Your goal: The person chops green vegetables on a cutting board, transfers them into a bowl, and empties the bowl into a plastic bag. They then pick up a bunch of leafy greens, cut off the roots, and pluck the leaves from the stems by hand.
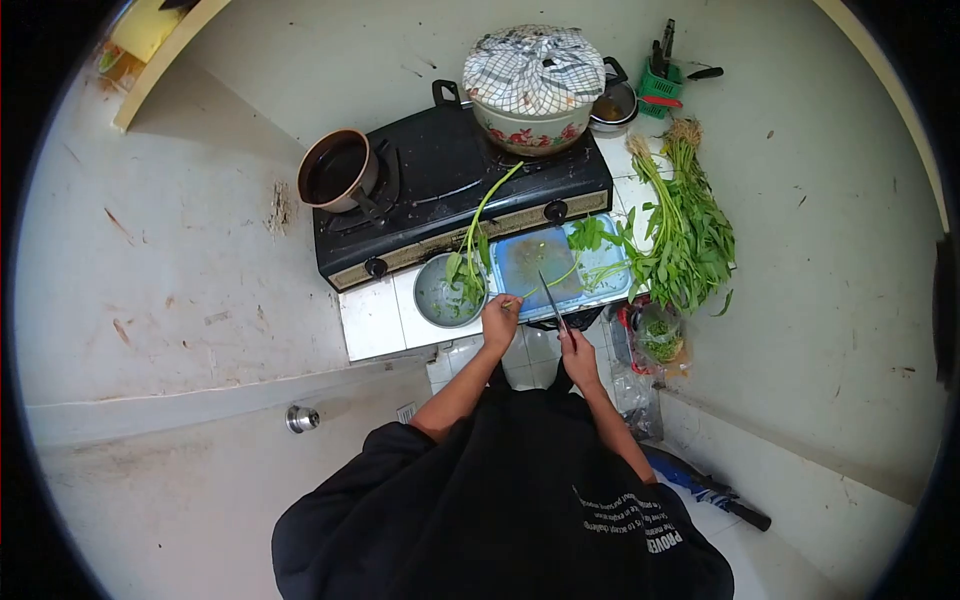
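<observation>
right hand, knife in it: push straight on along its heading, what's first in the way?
Probably the green stem that the left hand holds across the blue board: the right hand and its knife point at it. Beyond lies the stove. Height above the board is unclear.

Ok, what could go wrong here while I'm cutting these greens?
First, the knife in your right hand crosses the stem close to your left hand; a slip could nick fingers. Second, a long stalk from the bowl leans over the stove beside the pot; it might scorch if a burner is lit.
</observation>
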### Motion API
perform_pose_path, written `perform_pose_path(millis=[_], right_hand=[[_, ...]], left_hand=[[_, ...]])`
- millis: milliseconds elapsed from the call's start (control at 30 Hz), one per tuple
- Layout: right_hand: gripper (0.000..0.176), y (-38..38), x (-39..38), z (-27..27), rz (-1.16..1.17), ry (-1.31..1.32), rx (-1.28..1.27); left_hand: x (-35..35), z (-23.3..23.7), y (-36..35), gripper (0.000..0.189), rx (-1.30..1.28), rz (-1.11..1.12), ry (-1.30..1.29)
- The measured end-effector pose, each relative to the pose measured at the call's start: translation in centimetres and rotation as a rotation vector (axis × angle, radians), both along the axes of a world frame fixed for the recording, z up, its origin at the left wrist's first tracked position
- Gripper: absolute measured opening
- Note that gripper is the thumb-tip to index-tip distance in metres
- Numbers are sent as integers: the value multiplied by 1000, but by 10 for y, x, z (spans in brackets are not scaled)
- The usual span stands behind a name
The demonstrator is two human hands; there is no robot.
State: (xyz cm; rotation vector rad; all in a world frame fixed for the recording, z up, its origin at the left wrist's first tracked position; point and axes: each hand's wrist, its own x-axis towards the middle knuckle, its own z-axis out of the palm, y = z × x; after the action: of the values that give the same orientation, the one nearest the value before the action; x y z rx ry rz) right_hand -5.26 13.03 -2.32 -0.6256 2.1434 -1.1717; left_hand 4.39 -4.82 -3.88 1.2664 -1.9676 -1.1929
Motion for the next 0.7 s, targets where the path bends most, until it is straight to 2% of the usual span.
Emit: perform_pose_path(millis=[167,267,300,400,500,700], right_hand=[[32,14,-1,23,-89,-73,-153],[31,28,-5,18,-154,-149,-217],[31,33,-7,16,-169,-144,-220],[32,45,-13,9,-206,-125,-229],[33,52,-19,9,-230,-98,-229],[34,70,-39,11,-234,-48,-203]], left_hand=[[-24,16,-2,24,-5,30,36],[-57,34,-2,23,-100,-4,78],[-66,38,-3,24,-135,-94,66],[-91,35,0,20,-112,-181,10],[-99,24,5,16,-258,-272,-243],[-105,14,16,17,-517,-354,-455]])
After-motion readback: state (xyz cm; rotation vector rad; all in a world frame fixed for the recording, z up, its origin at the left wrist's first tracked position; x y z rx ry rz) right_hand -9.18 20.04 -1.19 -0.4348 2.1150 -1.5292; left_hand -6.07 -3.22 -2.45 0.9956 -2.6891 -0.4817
